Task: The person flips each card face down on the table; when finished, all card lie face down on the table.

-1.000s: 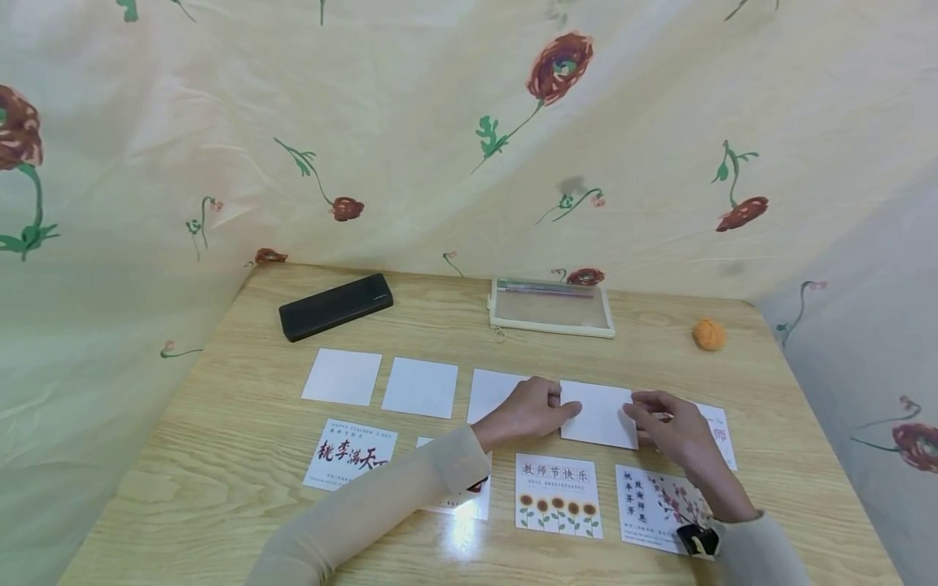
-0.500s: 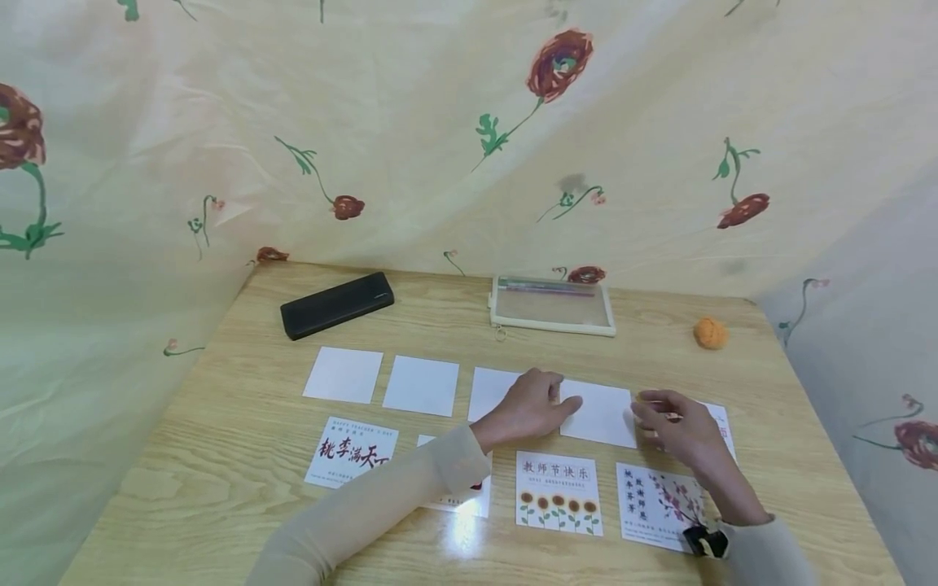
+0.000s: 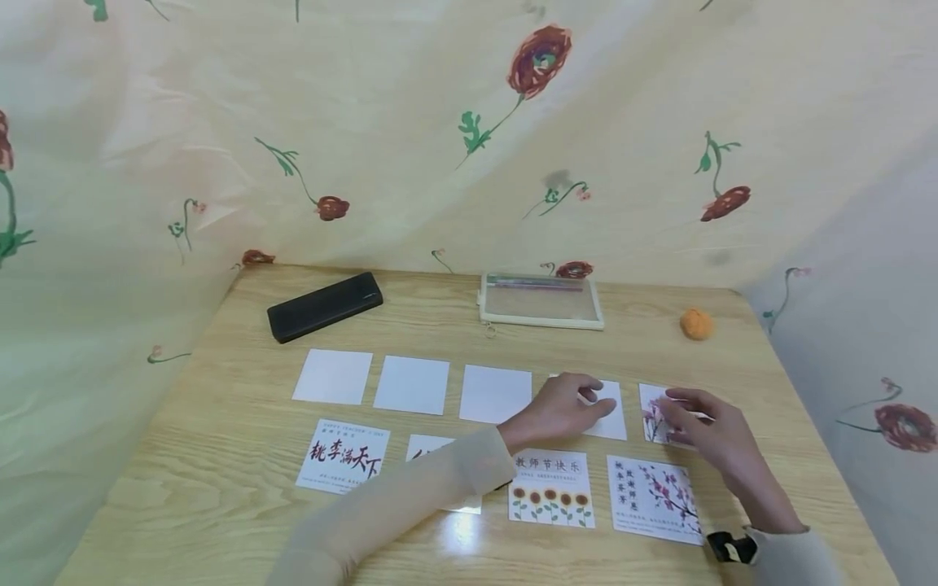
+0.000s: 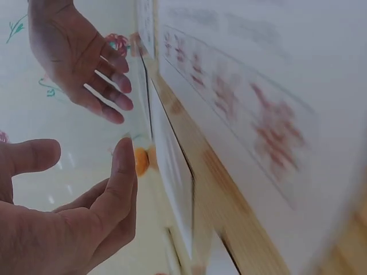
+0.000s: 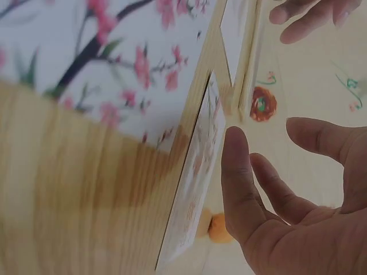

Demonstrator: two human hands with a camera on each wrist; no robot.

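My left hand (image 3: 560, 408) hovers over the fourth blank white card (image 3: 614, 415) of the back row, thumb and fingers apart, holding nothing. At the row's right end my right hand (image 3: 714, 427) is above a card with pink blossoms (image 3: 650, 411), partly hiding it. In the right wrist view, the fingers (image 5: 243, 189) are parted from the thumb and grip nothing. Three more blank cards, the first (image 3: 333, 377), the second (image 3: 412, 385) and the third (image 3: 496, 393), lie to the left, face plain white.
The front row holds a red-lettered card (image 3: 343, 457), one mostly under the left sleeve, a sunflower card (image 3: 551, 488) and a plum-blossom card (image 3: 655, 500). Behind stand a black case (image 3: 325, 307), a clear zip pouch (image 3: 541, 303) with pens, and an orange ball-like object (image 3: 696, 324).
Both hands have moved off the fourth blank card's edges; the right shifted right to above the blossom card. The left hand's fingers have opened. The head view has shifted slightly.
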